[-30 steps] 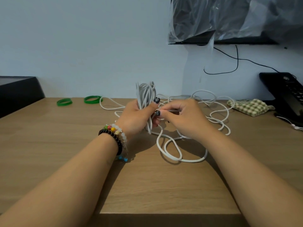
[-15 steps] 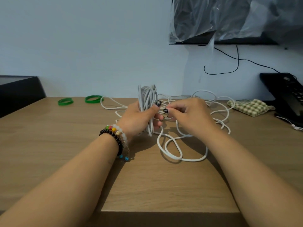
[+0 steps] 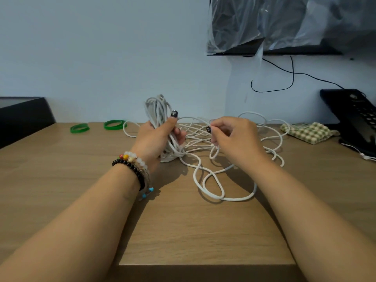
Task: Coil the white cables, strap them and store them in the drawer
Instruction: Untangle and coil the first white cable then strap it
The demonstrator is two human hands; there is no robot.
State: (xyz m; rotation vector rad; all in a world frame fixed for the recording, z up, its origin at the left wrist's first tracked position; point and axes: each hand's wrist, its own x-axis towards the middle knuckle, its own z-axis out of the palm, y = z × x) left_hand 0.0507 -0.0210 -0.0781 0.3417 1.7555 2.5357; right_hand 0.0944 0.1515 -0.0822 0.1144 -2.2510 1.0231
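While the right hand (image 3: 234, 139) draws away from the left hand (image 3: 156, 139), a fresh length of white cable (image 3: 213, 188) pulls out for the next loop.

A second ago both hands met at the coil (image 3: 157, 110); now they sit apart, so coiling is midway, I judge, with much slack loose on the wooden surface (image 3: 183, 231). Left fingers curl round the upright coil; right thumb and fingers pinch the strand running to it. Loose loops lie beneath and beyond the right hand. Two green straps (image 3: 115, 124) wait far left, untouched; no drawer shows.
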